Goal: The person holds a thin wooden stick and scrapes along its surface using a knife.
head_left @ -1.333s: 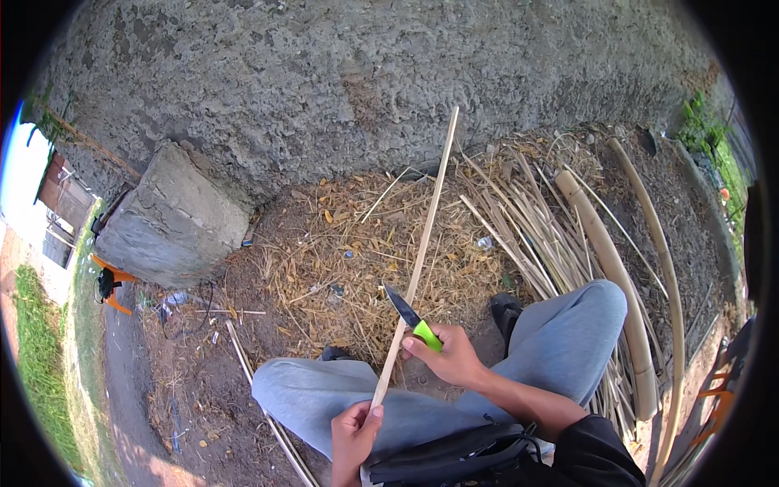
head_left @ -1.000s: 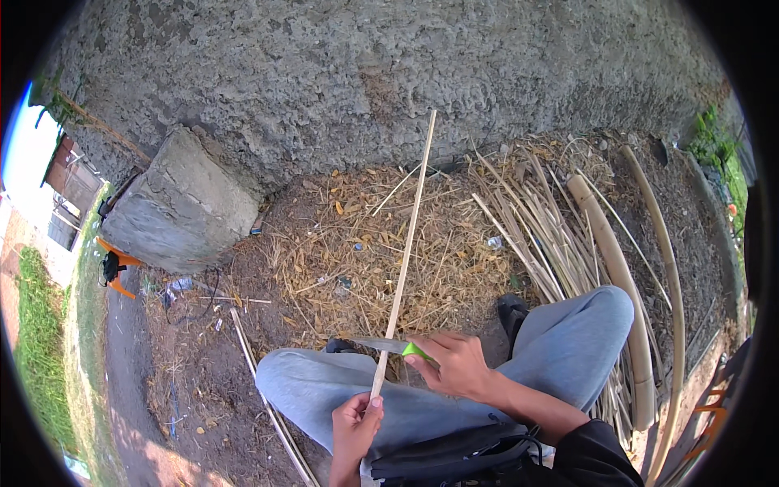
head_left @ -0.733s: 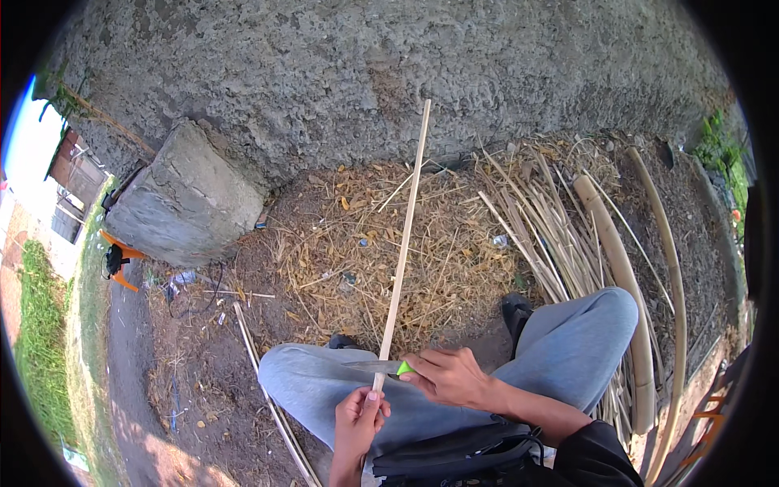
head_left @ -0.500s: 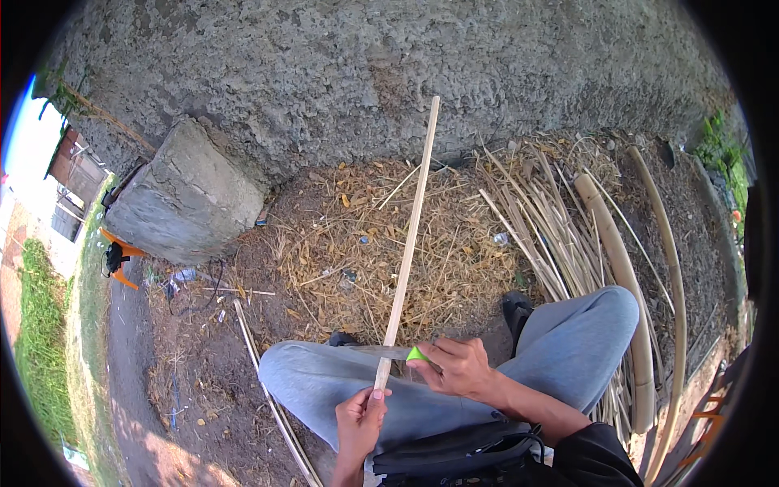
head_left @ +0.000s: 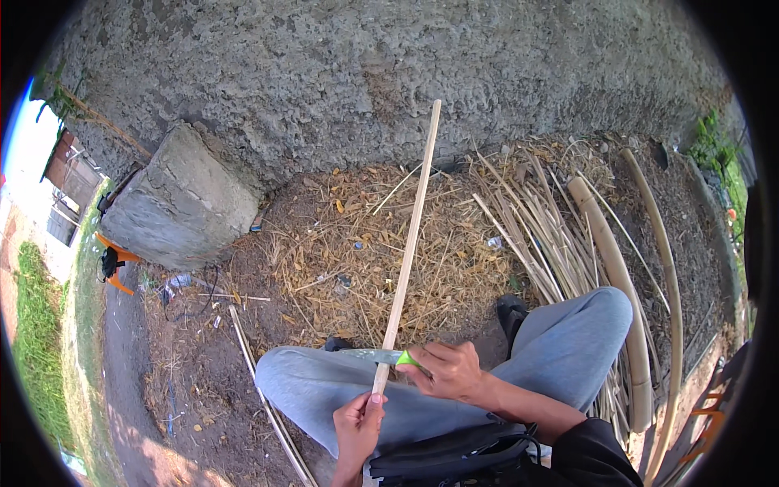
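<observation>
A long pale bamboo strip (head_left: 410, 243) slants up and away from me over my lap, its far end in front of the wall. My left hand (head_left: 358, 422) is closed around its near end, thumb on top. In my right hand (head_left: 449, 371) is a knife (head_left: 388, 356) with a bright green handle, mostly covered by my fingers. The blade points left and lies across the strip, just beyond my left hand. I cannot tell how deep its edge sits in the bamboo.
Dry shavings and leaves (head_left: 357, 260) cover the ground ahead, below a rough grey wall (head_left: 324, 81). To the right lie a bundle of split strips (head_left: 540, 235) and thick bamboo poles (head_left: 613, 276). A concrete block (head_left: 182, 199) stands left; more strips (head_left: 264, 390) lie beside my left knee.
My right hand and the knife have shifted slightly left and toward me along the strip. My left hand keeps its hold, and the whole view has moved a little.
</observation>
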The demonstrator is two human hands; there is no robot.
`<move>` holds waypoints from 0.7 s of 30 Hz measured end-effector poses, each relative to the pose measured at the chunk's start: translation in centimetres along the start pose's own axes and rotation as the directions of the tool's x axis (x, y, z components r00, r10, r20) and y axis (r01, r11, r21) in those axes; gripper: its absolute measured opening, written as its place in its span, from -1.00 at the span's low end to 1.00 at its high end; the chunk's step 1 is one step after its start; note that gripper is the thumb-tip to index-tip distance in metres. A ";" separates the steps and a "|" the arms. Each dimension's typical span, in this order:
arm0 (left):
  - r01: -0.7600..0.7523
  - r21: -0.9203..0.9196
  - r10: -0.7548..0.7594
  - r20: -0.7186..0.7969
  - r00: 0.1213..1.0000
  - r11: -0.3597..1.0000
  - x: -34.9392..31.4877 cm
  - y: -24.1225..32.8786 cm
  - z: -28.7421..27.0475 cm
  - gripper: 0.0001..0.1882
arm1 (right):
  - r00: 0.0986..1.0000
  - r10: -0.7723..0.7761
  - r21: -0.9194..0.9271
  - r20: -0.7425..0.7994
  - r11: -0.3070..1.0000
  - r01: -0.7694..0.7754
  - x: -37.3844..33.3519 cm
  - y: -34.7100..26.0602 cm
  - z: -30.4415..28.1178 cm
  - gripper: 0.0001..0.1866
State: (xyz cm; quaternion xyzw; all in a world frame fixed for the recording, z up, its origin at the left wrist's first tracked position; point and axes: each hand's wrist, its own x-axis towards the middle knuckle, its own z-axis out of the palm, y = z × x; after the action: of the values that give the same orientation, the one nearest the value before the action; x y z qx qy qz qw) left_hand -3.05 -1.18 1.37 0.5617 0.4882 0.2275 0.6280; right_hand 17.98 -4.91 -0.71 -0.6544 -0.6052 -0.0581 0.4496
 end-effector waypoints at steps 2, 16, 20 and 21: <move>-0.014 0.004 0.014 0.019 1.000 1.000 0.2 -0.3 -0.1 -0.74 | 0.991 0.128 -0.087 -0.027 0.988 -0.130 1.0 1.8 -0.3 -0.74; 0.022 -0.011 -0.021 0.044 0.999 1.000 -0.7 -1.0 -1.5 -0.75 | 0.997 0.062 -0.076 -0.047 0.995 -0.065 1.5 2.1 -1.3 -0.76; -0.017 0.067 0.013 0.056 0.998 0.998 -1.1 -1.9 -2.2 -0.74 | 0.984 0.132 -0.090 -0.120 0.986 -0.144 2.1 3.6 -1.5 -0.76; -0.037 0.069 0.033 0.068 0.997 0.997 -0.9 -2.0 -2.2 -0.74 | 0.990 0.098 -0.096 -0.104 0.990 -0.108 2.2 3.3 -1.7 -0.76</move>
State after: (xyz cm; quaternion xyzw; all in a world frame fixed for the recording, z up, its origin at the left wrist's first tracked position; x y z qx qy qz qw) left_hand -5.90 -1.41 0.11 0.5994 0.4647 0.2022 0.6196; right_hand 22.12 -3.93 -0.06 -0.7029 -0.5438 -0.0977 0.4479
